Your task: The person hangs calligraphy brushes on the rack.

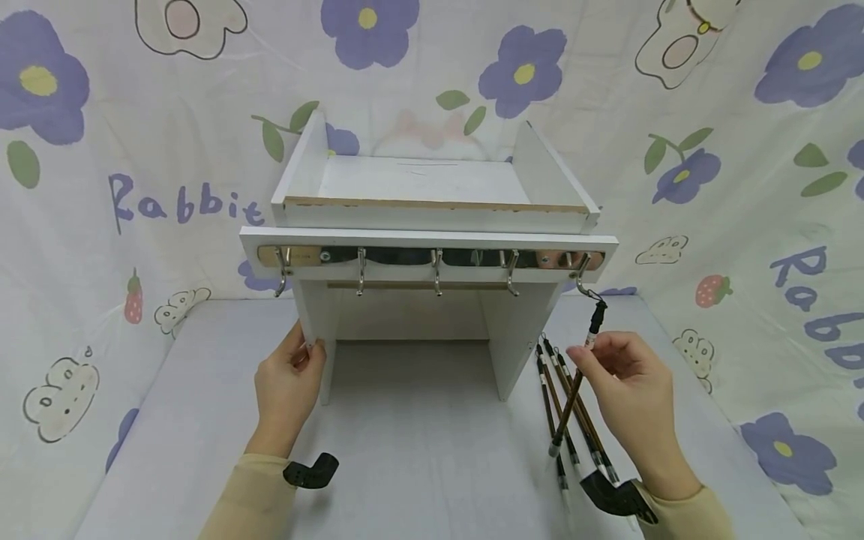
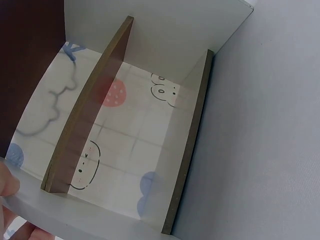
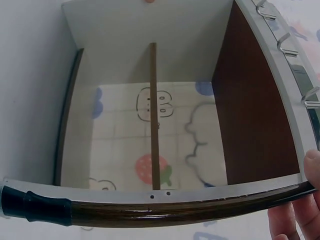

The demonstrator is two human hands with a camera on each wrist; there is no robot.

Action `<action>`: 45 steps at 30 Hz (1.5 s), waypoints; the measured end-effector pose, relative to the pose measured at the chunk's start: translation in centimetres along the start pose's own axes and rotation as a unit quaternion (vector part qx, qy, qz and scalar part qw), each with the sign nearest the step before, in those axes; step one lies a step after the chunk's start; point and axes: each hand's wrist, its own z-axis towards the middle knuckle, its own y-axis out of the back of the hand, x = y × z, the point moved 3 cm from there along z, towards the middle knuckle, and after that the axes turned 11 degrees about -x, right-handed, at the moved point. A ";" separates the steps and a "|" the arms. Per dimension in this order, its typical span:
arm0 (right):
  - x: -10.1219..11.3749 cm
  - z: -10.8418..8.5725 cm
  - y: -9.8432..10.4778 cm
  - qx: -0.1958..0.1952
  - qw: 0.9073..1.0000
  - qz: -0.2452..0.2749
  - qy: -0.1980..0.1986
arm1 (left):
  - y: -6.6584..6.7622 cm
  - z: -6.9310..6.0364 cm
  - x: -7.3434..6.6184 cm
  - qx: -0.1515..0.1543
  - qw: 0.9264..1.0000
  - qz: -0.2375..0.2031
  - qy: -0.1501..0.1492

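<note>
A white wooden shelf (image 1: 432, 219) carries a rail of metal hooks (image 1: 437, 274) along its front. My left hand (image 1: 289, 390) holds the front edge of its left side panel (image 1: 312, 315), thumb toward the front. Between thumb and fingers my right hand (image 1: 634, 405) pinches a dark-handled paintbrush (image 1: 565, 416), tip down and slightly tilted. The brush's cord loop (image 1: 592, 295) is at the rightmost hook (image 1: 582, 271) and seems to hang on it. In the right wrist view, the brush handle (image 3: 150, 214) crosses in front of the side panel, with fingertips (image 3: 305, 215) at its upper end.
Several more brushes (image 1: 545, 390) lie on the pale tabletop (image 1: 432, 457) beside the shelf's right leg, partly behind the right hand's black wrist mount (image 1: 614, 499). A crossbar (image 2: 90, 110) spans the shelf's inside. Behind hangs a flower-and-rabbit printed cloth (image 1: 169, 135).
</note>
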 end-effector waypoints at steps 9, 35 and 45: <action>0.0 0.1 -0.3 0.000 1.000 0.001 -0.008 | 0.0 0.0 0.0 0.001 1.000 -0.008 -0.003; -0.8 0.2 -1.3 -0.008 1.000 -0.004 -0.012 | -0.1 0.1 0.2 -0.004 1.000 -0.002 -0.005; -5.7 0.9 -3.5 0.008 0.999 0.004 -0.046 | -0.1 0.0 0.2 -0.003 1.000 -0.009 0.000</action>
